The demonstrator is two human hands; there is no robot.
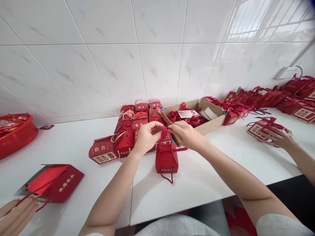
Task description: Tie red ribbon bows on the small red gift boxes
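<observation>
In front of me on the white table stands a small red gift box (166, 160) with a dark red cord handle hanging down its near side. A red ribbon (163, 133) rises from the top of the box, and one end sticks out to the right. My left hand (150, 135) pinches the ribbon from the left. My right hand (185, 133) has its fingertips closed on the same ribbon from the right. Both hands are held just above the box, close together. Part of the ribbon is hidden behind my fingers.
Several closed red boxes (124, 139) stand grouped behind my left hand. A cardboard tray (214, 123) holds ribbons and cards. At left are a red basin (31, 132) and a person's hand (21, 211) at an open box (59, 183). Another person's hand (280, 136) touches a box (258, 129) at right.
</observation>
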